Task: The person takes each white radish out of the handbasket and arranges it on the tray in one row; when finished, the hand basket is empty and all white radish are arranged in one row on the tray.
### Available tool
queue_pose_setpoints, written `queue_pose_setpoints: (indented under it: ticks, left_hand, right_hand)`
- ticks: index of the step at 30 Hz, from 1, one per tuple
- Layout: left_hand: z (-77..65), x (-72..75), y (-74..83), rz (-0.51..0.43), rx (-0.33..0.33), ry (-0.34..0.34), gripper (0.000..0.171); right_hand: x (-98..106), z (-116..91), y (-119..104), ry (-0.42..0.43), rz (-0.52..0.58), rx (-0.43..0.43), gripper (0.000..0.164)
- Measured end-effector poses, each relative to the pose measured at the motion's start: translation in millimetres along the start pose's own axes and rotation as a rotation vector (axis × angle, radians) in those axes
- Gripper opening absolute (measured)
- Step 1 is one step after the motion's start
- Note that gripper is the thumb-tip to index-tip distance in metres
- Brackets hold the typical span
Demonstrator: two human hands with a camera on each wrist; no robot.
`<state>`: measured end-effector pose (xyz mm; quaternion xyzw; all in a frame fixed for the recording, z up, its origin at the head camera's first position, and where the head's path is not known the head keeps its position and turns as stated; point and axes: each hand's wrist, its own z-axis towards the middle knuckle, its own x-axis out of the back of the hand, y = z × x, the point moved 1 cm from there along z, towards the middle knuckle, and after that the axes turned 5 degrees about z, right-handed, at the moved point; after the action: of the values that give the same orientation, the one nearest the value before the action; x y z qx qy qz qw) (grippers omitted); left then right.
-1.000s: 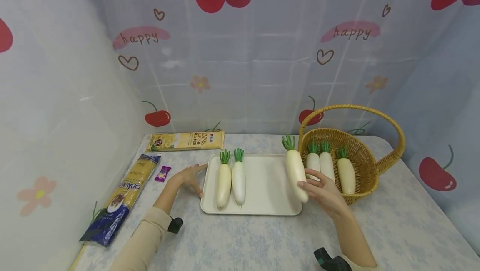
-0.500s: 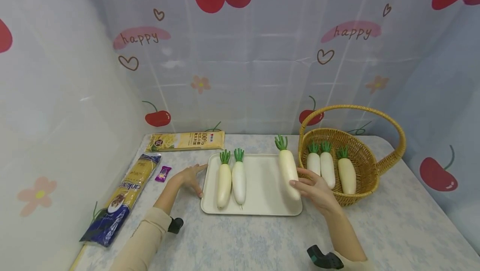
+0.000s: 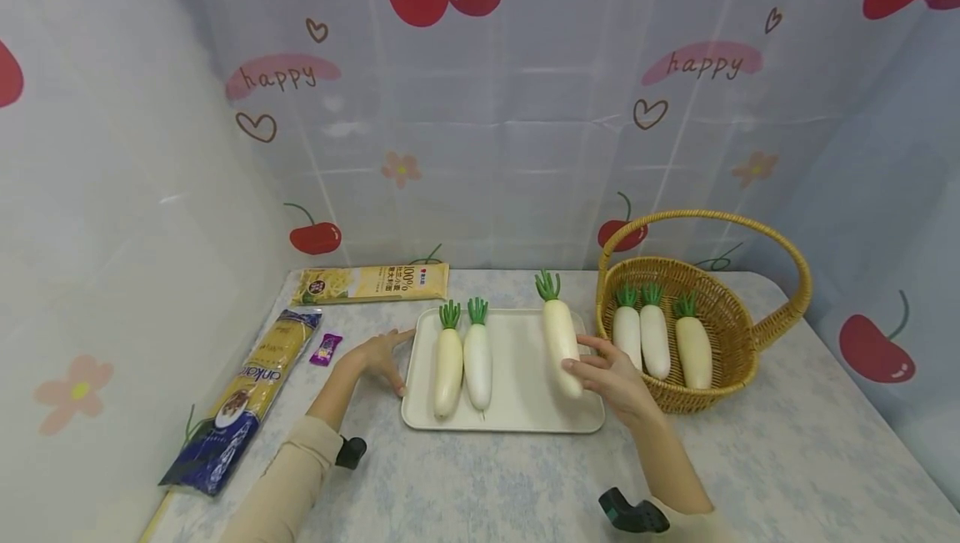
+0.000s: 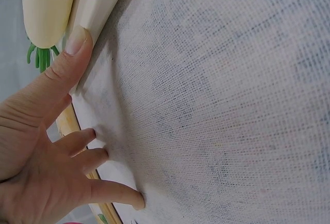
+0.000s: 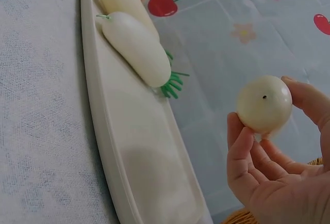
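My right hand (image 3: 613, 378) grips a white radish (image 3: 561, 347) with a green top, held above the right part of the white tray (image 3: 521, 418). In the right wrist view, the fingers and thumb curl around the held radish (image 5: 264, 105), whose blunt end faces the camera. Two more radishes, a creamier one (image 3: 448, 368) and a whiter one (image 3: 477, 366), lie side by side on the tray's left part. At the tray's left edge my left hand (image 3: 378, 359) rests with spread fingers; in the left wrist view its thumb (image 4: 69, 61) is by the tray's rim.
A wicker basket (image 3: 738, 359) with a tall handle stands at the right, holding several radishes (image 3: 693, 351). Two pasta packs, one yellow (image 3: 371, 283) and one blue-and-gold (image 3: 243, 401), lie at the back and left. A small purple candy (image 3: 326, 349) sits near the left hand.
My right hand has carried the radish leftward from beside the basket to over the tray. The left hand has stayed in place.
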<state>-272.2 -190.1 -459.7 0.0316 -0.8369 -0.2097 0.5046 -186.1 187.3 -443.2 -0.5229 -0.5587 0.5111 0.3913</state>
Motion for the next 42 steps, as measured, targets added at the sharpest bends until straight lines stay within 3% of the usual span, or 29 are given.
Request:
queue_pose_setpoints:
  ticks: [20,42]
  left_hand:
    - [-2.0,-0.5,1.2,-0.005,0.016,0.0,0.11]
    - [-1.0,0.1,0.0,-0.016,0.01,-0.012,0.11]
  right_hand:
    - [-18,14,14,-0.015,0.037,-0.017,0.066]
    - [-36,25,27,0.061,0.009,-0.045,0.063]
